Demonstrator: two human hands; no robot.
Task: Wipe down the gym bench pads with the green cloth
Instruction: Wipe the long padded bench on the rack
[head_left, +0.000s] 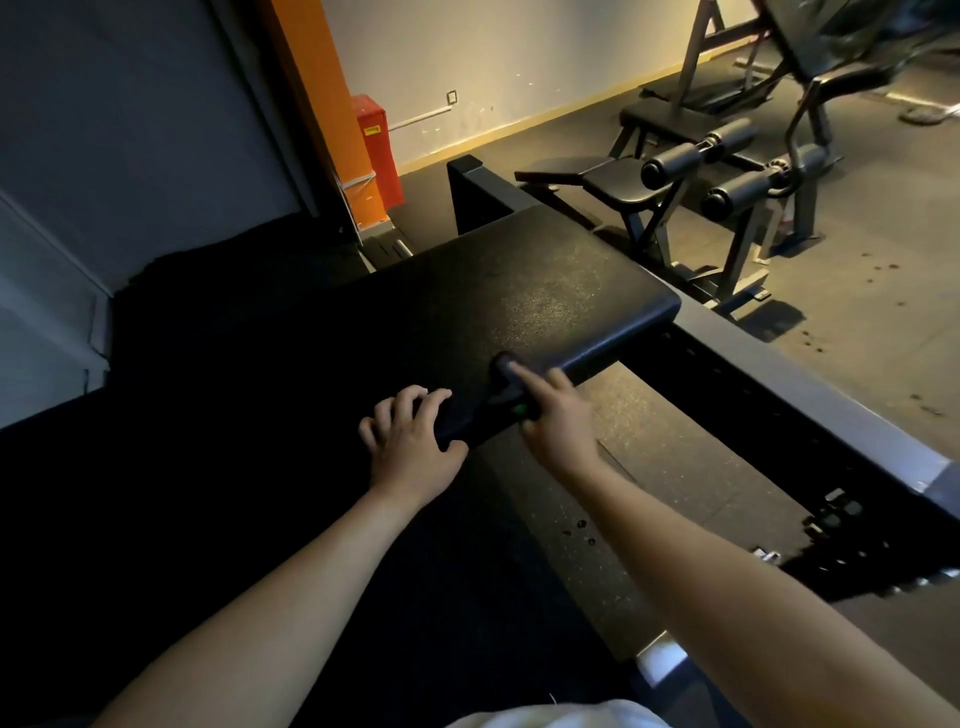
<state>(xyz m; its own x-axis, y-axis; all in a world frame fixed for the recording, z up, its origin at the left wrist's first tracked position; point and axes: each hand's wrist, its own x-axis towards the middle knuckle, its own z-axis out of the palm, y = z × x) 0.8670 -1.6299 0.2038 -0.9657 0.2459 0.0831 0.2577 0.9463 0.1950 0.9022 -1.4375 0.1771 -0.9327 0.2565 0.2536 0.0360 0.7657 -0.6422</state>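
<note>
The forefinger of the right hand lies straight along the cloth while its other fingers curl round it. The cloth is bunched small, mostly dark in the shadow with a spot of green showing, and sits on the near edge of the pad at about 6 o'clock. The left hand is at the pad's 7 o'clock, its fingers spread and arched on top and the thumb against the front face, so it seems to grip the edge and steady the pad. To wipe well, I would open the cloth flatter under the palm, since a tight wad covers little. I would then press evenly and draw overlapping strokes from 6 o'clock toward 12. The rounded rim at 3 o'clock needs wiping too, with the left hand bracing throughout. The pad's far left is too dark to check. No brand shows on the pad. A red box at 11 o'clock carries a yellow label whose writing is too small to read.
</note>
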